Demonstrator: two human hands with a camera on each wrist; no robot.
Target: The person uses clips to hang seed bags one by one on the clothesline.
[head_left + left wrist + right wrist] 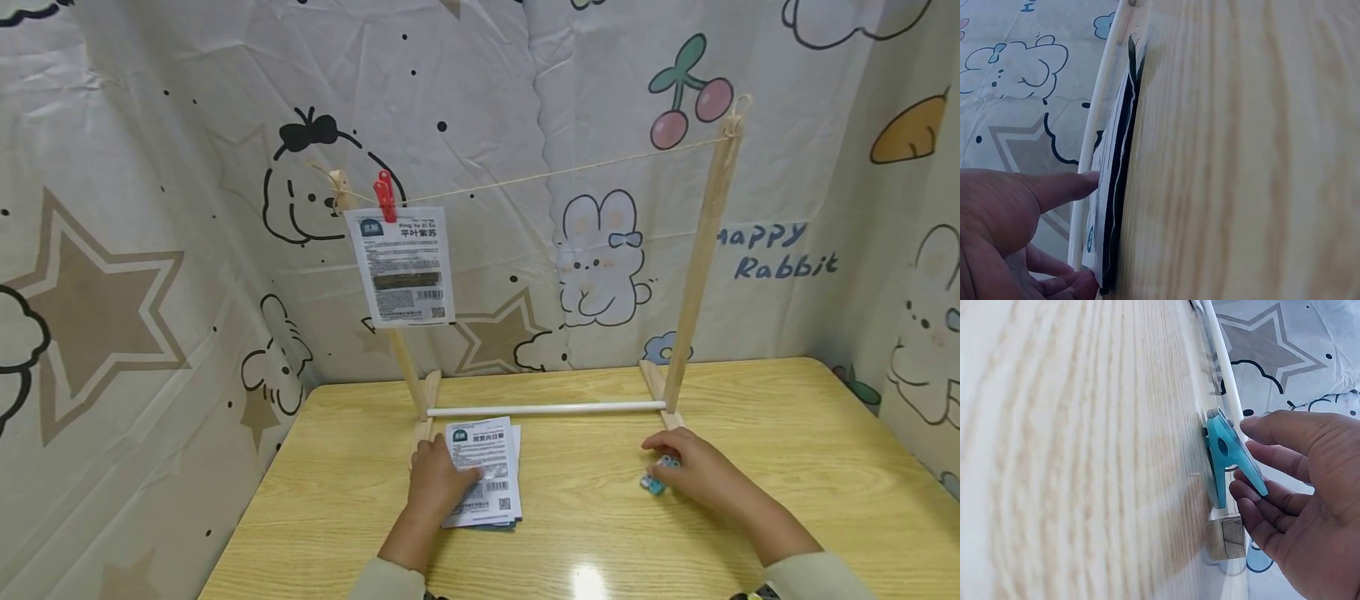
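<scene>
Near the front of a wooden stand lies a small stack of white printed seed packets (491, 467). My left hand (442, 475) grips the top packet at its left side, the thumb on its face and the fingers curled at its edge. In the left wrist view, the packets' dark undersides (1119, 200) show. My right hand (693, 471) is around a few small clips (658, 477) on the table, thumb and index finger apart. The right wrist view shows a teal clip (1222, 450) close by the thumb and fingertips.
The stand has two wooden posts (697, 275), a white rod (547, 409) between their feet, and a string (555, 173) strung across the top. A red clip (385, 197) holds another seed packet (408, 267) at the string's left end. A printed cloth (480, 108) hangs behind the table (585, 533).
</scene>
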